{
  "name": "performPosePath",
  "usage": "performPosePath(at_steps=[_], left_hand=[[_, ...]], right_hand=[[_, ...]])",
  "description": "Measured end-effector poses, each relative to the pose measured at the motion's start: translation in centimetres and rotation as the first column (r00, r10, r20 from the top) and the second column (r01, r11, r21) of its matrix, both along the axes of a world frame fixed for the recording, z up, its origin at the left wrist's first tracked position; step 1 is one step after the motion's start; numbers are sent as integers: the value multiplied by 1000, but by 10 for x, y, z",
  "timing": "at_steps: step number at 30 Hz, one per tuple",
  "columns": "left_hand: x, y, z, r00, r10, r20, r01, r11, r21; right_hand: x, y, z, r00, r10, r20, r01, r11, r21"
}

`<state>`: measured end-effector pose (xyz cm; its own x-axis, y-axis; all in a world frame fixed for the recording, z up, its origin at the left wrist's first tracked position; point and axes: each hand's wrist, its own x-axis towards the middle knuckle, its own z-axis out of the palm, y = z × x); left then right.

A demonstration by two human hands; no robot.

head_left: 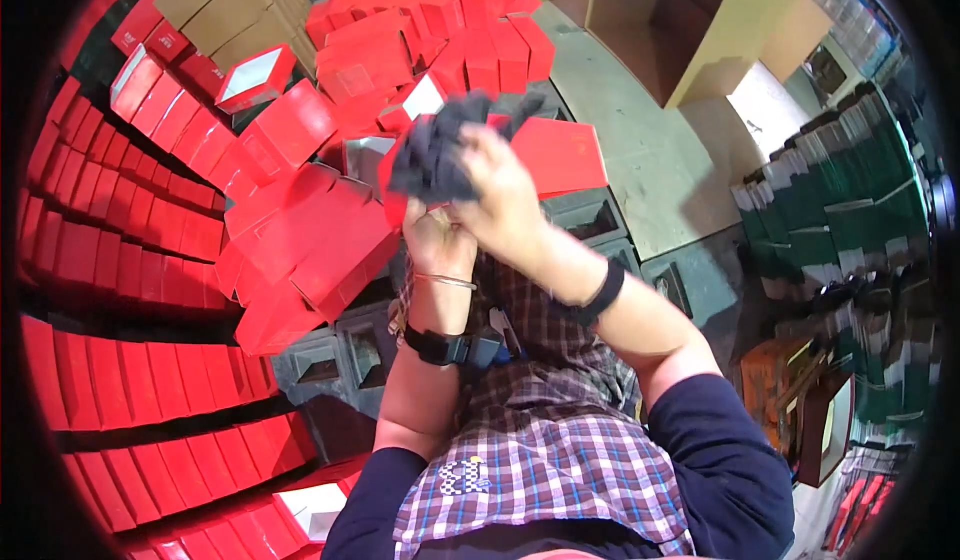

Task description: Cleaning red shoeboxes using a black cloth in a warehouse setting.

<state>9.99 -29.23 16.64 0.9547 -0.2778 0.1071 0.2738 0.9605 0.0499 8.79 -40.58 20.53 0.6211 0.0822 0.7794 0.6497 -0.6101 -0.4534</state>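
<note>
A brown carton (728,35) stands open, green stacks (835,205) lining the right side.

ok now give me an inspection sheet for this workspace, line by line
Surface: grey board, beside the red box heap
Job's things: dark cloth, bunched up, seen against the red box heap
Clutter: red box heap, pieces overlapping at mixed angles
Hands: right hand closed on the dark cloth, slightly blurred; left hand at its lower edge, fingertips hidden
Cables: nothing seen
Surroundings: stacked red boxes at left, brown carton at top, dark green stacks at right
</note>
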Motion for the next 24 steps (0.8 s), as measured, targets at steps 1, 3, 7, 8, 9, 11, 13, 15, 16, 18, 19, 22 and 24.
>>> performPosePath(at_steps=[1, 3, 7, 8, 9, 11, 13, 15, 16, 18, 19, 22, 24], left_hand=[[-1, 6, 0, 993, -17, 120, 17, 1000, -1], [-11, -6, 1, 944, 98, 315, -161, 970, 181], [-24, -19, -3, 986, 24, -168, -27, 1000, -13], [-20, -12, -6, 986, 15, -163, -18, 1000, -15], [-13, -1, -11, 992, -71, -100, 68, 997, -37], [-1, 16, -36, 983, -96, 156, 120, 981, -152], [-2, 12, -42, 986, 38, 161, -25, 996, -85], [-20, -2, -7, 989, 75, -128, -77, 997, -8], [-23, 9, -12, 999, 35, -41, -37, 998, -48], [-23, 25, 1, 998, 15, 66, -7, 992, -124], [-18, 28, 3, 999, 45, 17, -44, 996, -83], [-3, 19, -10, 981, 167, -102, -170, 985, -18], [3, 18, -38, 994, 73, -84, -82, 991, -109]], right_hand=[[-10, 5, -4, 989, 147, -26, -147, 989, -22], [-5, -10, -6, 998, 58, 10, -59, 998, 37], [45, -31, 13, 983, -172, -66, 178, 979, 98], [46, -25, 10, 981, -192, -23, 193, 981, 37], [18, -1, 13, 986, -154, -71, 159, 985, 71], [-11, 22, -3, 998, 65, 21, -64, 997, -40], [-14, 18, -2, 982, 101, -161, -98, 995, 27], [24, -17, -8, 986, -162, 26, 159, 983, 88], [42, -40, -17, 969, -245, -23, 245, 968, 49], [59, -91, -33, 859, -408, -309, 411, 910, -59], [61, -116, -38, 769, -506, -391, 495, 858, -137], [53, -122, -38, 916, -178, -359, 285, 919, 272], [15, -34, 10, 984, -49, -173, 108, 930, 351]])
